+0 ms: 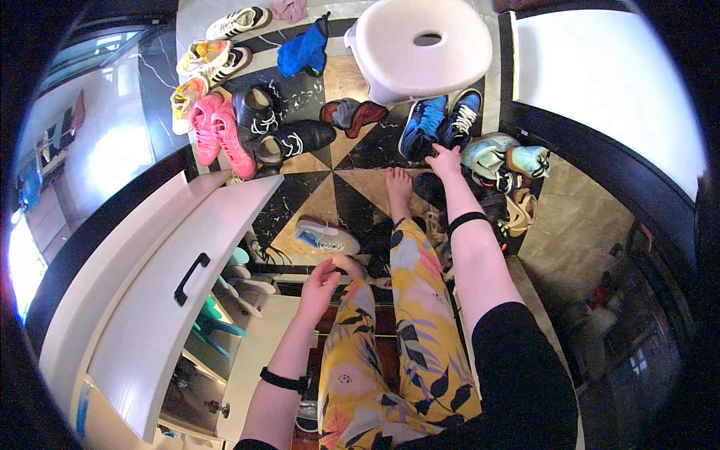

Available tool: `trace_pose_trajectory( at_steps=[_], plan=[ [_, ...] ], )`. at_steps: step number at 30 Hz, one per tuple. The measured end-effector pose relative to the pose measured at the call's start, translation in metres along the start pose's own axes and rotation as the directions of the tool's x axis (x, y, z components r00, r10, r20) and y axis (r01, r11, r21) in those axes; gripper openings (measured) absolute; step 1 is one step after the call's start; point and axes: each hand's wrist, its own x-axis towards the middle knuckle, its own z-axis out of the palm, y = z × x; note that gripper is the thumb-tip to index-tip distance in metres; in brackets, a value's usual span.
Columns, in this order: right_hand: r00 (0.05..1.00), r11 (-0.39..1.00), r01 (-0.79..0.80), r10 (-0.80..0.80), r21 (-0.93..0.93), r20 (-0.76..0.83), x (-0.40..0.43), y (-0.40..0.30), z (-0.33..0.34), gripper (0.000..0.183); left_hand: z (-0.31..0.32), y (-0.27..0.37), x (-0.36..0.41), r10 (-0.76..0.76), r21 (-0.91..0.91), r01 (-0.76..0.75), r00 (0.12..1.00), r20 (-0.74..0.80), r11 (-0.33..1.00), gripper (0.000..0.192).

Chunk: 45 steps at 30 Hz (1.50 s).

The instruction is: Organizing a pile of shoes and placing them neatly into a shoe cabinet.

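My right hand (445, 162) reaches forward with its fingers apart, at the heel end of a pair of blue sneakers: one with blue laces (427, 125) and one with white laces (463, 119). Whether the fingertips touch them I cannot tell. My left hand (322, 280) hangs loosely curled above my left foot, with nothing seen in it. Just beyond it a light grey sneaker (328, 236) with a blue lining lies on the tile floor. Right of my right hand, pale green shoes (490, 156) and beige sandals (518, 212) are crowded together.
A white plastic stool (394, 53) stands beyond the blue sneakers. Pink sneakers (229, 138), black lace-up shoes (298, 140), striped white sneakers (236, 23) and a blue cloth bag (304, 50) lie ahead. At left, an open white cabinet door (169, 332) juts out; shoes sit inside.
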Motion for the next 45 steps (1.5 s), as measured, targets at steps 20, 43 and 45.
trace_pose_trajectory(
  at_steps=[20, 43, 45],
  plan=[
    [0.988, 0.984, -0.155, 0.154, -0.084, -0.025, 0.005, -0.032, 0.043, 0.065, 0.009, -0.042, 0.031, -0.069, -0.093, 0.072, 0.997, 0.028, 0.993, 0.042],
    [0.902, 0.937, 0.350, -0.332, -0.018, 0.275, -0.271, -0.118, -0.051, 0.040, -0.009, 0.021, -0.099, 0.509, 0.368, -0.429, 0.847, -0.152, 0.825, 0.088],
    [0.855, 0.895, 0.446, -0.433, 0.020, 0.287, -0.310, -0.127, -0.048, 0.041, -0.017, 0.008, -0.115, 0.483, 0.328, -0.424, 0.866, -0.126, 0.844, 0.099]
  ],
)
